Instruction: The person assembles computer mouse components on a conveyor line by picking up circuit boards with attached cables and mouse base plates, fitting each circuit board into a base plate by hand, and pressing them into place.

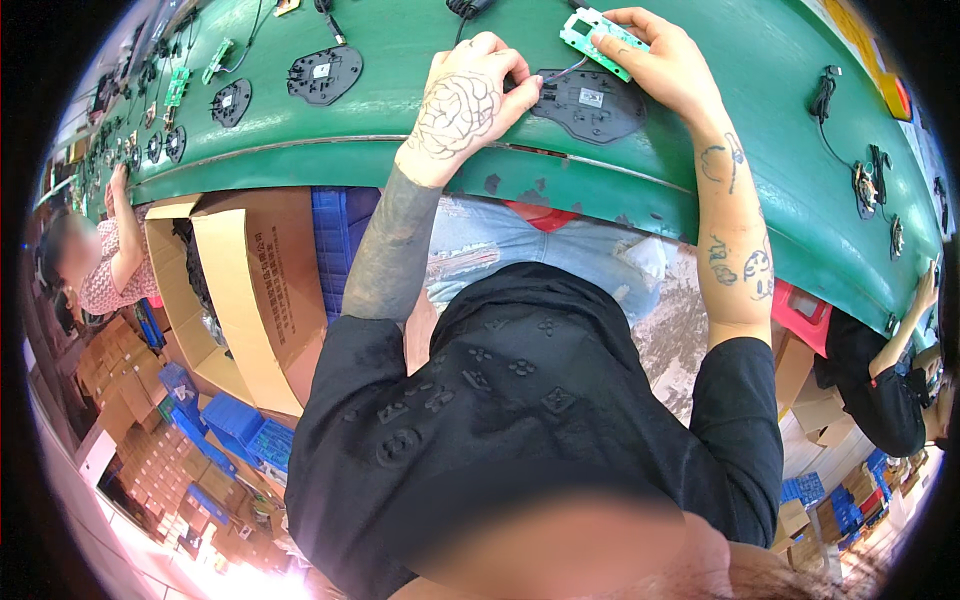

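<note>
My right hand (655, 62) grips a green circuit board (580, 28) by its edge, thumb on top, raised and tilted over a black plastic base plate (610, 112). The plate lies on the green belt and carries a small pale label. Thin wires (568, 70) run from the board to the plate's left edge. There my left hand (468, 90) is closed in a pinch, its thumb tip at that edge. A black cable (466, 8) comes down from the far side and disappears behind its fingers, which hide the spot they hold.
More black base plates (325, 76) and circuit boards (178, 87) lie along the belt (420, 60) to the left. Coiled cables (823, 95) with small parts lie at the right. An open cardboard carton (262, 290) stands below the belt. One co-worker (110, 260) sits at far left, another (875, 385) at far right.
</note>
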Demonstrator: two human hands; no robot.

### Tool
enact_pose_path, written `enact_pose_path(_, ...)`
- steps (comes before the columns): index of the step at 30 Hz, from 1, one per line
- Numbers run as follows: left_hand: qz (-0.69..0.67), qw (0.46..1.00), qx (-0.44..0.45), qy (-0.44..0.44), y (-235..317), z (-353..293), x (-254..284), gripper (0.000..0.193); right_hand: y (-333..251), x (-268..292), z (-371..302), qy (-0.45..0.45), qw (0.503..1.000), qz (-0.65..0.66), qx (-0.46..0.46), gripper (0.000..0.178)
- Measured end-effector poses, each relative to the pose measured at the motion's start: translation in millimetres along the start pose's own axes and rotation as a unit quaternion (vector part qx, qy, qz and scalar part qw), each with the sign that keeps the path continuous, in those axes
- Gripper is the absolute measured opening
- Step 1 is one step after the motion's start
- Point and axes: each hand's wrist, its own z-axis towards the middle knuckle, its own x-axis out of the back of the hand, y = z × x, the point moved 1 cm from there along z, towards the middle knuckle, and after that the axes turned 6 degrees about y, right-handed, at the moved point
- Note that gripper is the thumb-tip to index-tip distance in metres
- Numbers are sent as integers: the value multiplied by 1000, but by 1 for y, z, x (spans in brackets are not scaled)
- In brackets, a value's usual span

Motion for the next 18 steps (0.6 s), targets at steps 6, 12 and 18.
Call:
enact_pose_path(6, -7, 998, -12, -63, -8, 6, 2, 20, 0, -5, -1, 88, 986, -110, 94, 31)
enact_pose_path(12, -43, 995, -12, -92, -1, 15, -5, 23, -1, 14, -5, 178, 947, -156, 216, 32)
enact_pose_path(18, -97, 988, -38, -115, -5, 19, -11, 26, -8, 23, -38, -55, 970, -176, 159, 20)
